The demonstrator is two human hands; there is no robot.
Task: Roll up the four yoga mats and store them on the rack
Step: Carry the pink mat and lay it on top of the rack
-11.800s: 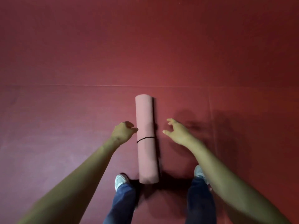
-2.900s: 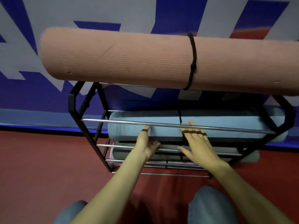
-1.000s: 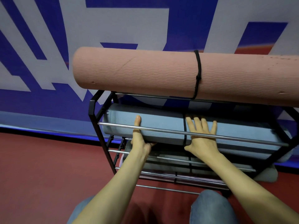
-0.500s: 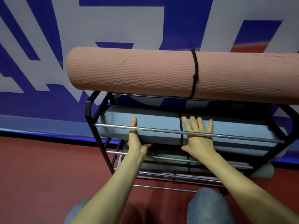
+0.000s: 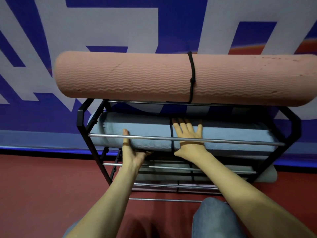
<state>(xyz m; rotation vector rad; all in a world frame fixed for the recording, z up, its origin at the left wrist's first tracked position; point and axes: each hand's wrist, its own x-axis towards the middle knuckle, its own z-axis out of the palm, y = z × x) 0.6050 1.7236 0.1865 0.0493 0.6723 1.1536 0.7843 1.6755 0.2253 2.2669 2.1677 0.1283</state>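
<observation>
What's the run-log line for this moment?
left hand cups blue mat | right hand flat on it | pink mat atop rack

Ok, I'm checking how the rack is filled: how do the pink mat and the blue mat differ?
The pink mat lies on top of the rack; the blue mat sits one tier lower, behind a chrome rail. No hand touches the pink mat; the left hand holds the blue mat from below and the right hand lies flat on it. Both are rolled, lie crosswise and are strapped in black.
</observation>
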